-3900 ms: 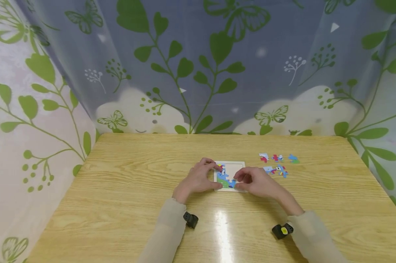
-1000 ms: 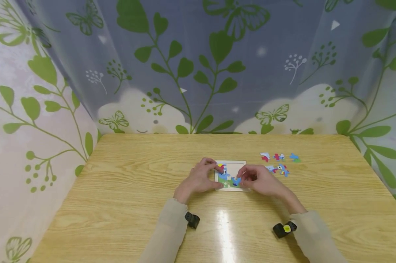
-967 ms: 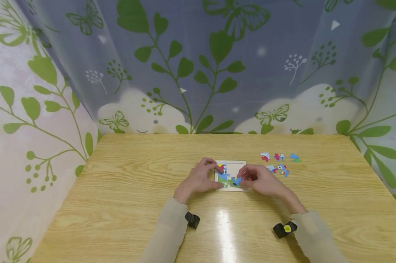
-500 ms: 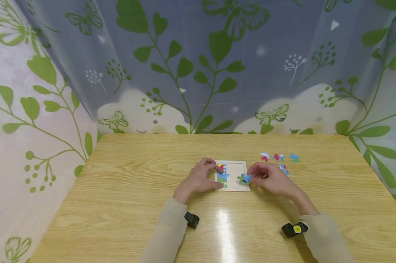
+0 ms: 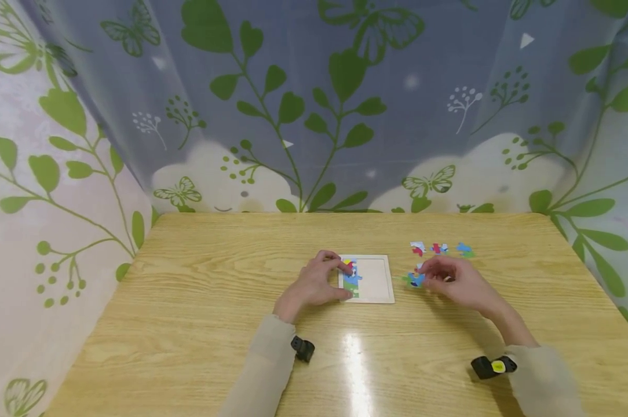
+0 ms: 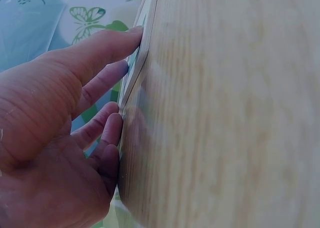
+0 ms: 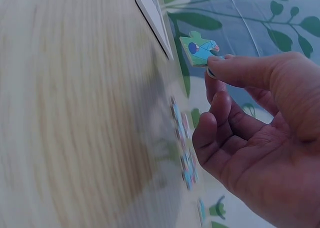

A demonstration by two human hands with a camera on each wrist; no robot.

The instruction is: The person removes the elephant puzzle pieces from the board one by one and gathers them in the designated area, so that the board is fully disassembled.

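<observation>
A small white puzzle tray (image 5: 375, 300) lies on the table, with a column of joined puzzle pieces (image 5: 350, 285) along its left side and bare board to the right. My left hand (image 5: 314, 281) rests on the tray's left edge, thumb and forefinger pressing on it; the left wrist view shows the other fingers (image 6: 111, 133) loosely bent beside it. Right of the tray, my right hand (image 5: 460, 282) pinches a blue and green puzzle piece (image 7: 200, 48) between thumb and forefinger, raised above the table.
Behind the right hand several loose puzzle pieces lie on the table, among them a white and red piece (image 5: 417, 248), a red piece (image 5: 437, 248) and a blue-green piece (image 5: 465, 249). Others are partly hidden by that hand. A patterned curtain (image 5: 314, 116) hangs behind the table (image 5: 215, 249).
My right hand has lifted the blue and green piece out of the tray and carried it right, past the tray's edge. The left hand stays on the tray.
</observation>
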